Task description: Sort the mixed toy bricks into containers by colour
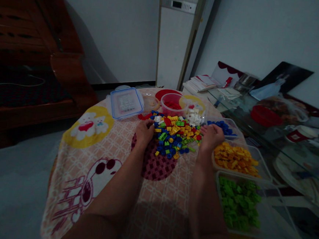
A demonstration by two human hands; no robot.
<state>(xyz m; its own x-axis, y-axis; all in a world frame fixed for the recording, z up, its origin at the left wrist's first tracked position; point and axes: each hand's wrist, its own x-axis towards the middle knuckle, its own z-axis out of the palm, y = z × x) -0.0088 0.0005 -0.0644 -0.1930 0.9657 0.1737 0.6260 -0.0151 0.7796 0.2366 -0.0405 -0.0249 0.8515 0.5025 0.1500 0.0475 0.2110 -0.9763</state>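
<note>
loose bricks point(172, 135), mixed yellow, blue, green, red and white, lie in a low heap near the middle of the cloth point(164, 201), partly over a dark purple round patch. left hand point(145, 131) at the heap's left edge, fingers curled close together; cannot tell whether anything is pinched. right hand point(212, 136) at the opposite edge, fingers loosely bent, between the heap and the blue bricks point(225, 129); cannot tell if a piece is in its grip. white bricks point(194, 118) gathered at the heap's far right. behind, a round pink tub point(163, 105) with red bricks point(173, 105) inside. blue bricks sit in a clear box; nearer the wearer, a second box with orange-yellow bricks point(235, 158), then a third with green bricks point(238, 203). far left of the heap: clear blue-rimmed lid or box point(127, 103). to the right, a glass table point(229, 108) with red bowl point(266, 115), paper cup point(302, 133), papers point(203, 82) and a dark picture point(290, 76). beyond: tall white cabinet-like unit point(174, 39) with a small dark display, and carved wooden bench point(66, 71) at left.
</note>
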